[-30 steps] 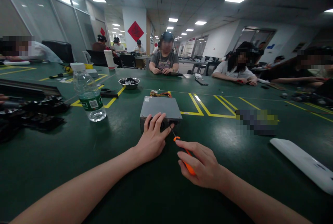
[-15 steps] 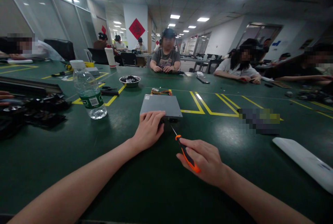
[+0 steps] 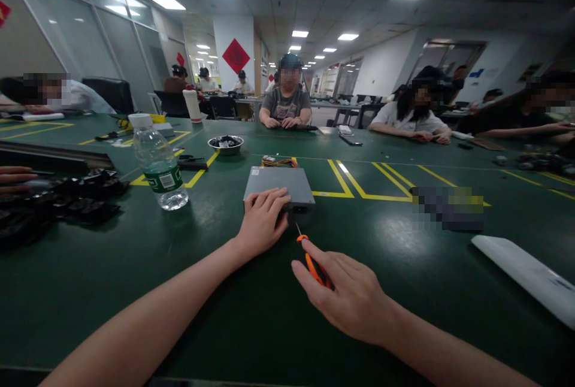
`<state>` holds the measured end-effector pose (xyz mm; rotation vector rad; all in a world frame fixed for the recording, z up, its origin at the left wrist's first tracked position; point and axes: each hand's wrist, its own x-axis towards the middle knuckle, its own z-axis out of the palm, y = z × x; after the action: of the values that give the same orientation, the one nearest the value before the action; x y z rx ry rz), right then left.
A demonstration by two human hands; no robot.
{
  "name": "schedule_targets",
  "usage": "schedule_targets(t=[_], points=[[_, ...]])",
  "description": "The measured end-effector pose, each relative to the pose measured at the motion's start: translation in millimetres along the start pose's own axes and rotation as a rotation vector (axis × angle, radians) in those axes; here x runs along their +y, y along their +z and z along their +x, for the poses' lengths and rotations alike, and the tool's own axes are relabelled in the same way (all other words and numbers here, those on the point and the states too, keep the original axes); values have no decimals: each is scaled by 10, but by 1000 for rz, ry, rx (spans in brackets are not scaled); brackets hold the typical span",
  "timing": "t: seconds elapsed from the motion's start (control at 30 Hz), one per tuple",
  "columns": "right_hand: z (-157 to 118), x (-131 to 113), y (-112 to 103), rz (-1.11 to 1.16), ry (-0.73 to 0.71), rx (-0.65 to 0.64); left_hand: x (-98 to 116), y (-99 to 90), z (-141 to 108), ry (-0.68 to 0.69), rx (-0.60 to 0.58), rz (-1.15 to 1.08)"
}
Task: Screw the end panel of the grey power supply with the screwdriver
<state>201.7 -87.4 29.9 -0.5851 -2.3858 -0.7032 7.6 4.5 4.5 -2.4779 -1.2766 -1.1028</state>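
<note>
A grey metal box point(image 3: 281, 183) with a dark socket on its near side lies on the green table, and colored wires point(image 3: 279, 162) come out behind it. My left hand point(image 3: 265, 219) rests on the box's near left corner, fingers over its top and thumb at the near side. In my right hand point(image 3: 344, 288) is an orange and black screwdriver point(image 3: 314, 267), held between thumb and fingers. Its thin shaft points up toward the near side of the box, below the socket; whether the tip touches cannot be made out.
A water bottle point(image 3: 162, 165) stands left of the box. Behind are a metal bowl point(image 3: 225, 145) of small parts and a white cup point(image 3: 192, 106). Black parts point(image 3: 85, 195) lie far left, a white object point(image 3: 525, 273) right. Several people sit around.
My right hand has shifted slightly left and turned around the screwdriver, covering more of its handle. My left hand has moved a little right on the box.
</note>
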Motion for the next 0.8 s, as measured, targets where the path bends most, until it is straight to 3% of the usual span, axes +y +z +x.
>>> schedule_targets(t=[0.13, 0.27, 0.43, 0.53, 0.67, 0.8], points=[[13, 22, -49, -138, 129, -6, 17, 33, 7, -20, 35, 42], [43, -123, -15, -172, 202, -3, 44, 54, 11, -35, 56, 105], [34, -307, 30, -286, 238, -115, 55, 46, 12, -29, 74, 112], [46, -320, 32, -255, 443, -194, 49, 49, 9, -28, 84, 112], [114, -385, 80, -116, 702, -175, 44, 52, 5, -24, 90, 110], [197, -507, 147, -25, 848, -206, 44, 40, 6, -23, 86, 113]])
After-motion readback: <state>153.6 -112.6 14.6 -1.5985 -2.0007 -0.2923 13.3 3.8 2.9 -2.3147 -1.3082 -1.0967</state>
